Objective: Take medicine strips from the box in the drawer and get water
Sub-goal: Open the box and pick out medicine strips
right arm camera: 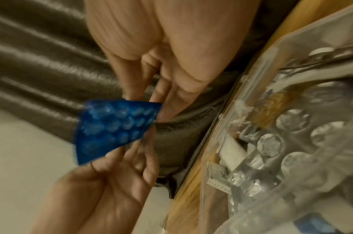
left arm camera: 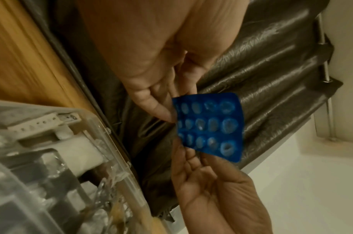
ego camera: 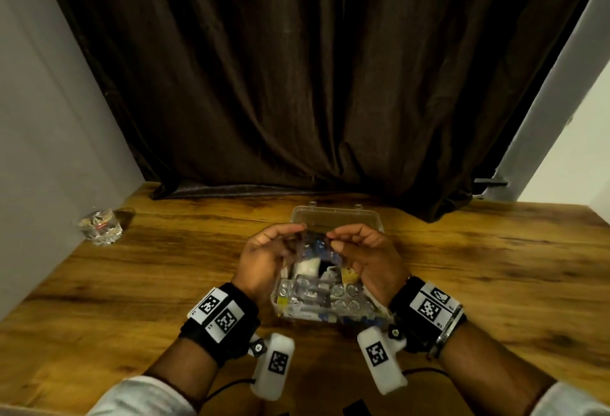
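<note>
Scene: a person's two hands work above a clear plastic hinged box (ego camera: 336, 217), lid laid back, on a wooden table (ego camera: 165, 267) before a dark brown curtain (ego camera: 297, 69).
Left hand (ego camera: 267, 257): fingertips pinch one edge of a blue blister strip of tablets (left arm camera: 209, 126), raised over the box.
Right hand (ego camera: 366, 257): fingers pinch the opposite edge of the same strip.
Box contents: silver foil strips (ego camera: 343, 293) and white packets remain inside.
Progress: the box appears already out and open; one strip is lifted clear.
Remaining: probably more strips, then the water; a faceted glass tumbler (ego camera: 100, 226) stands well apart at the table's left.
</note>
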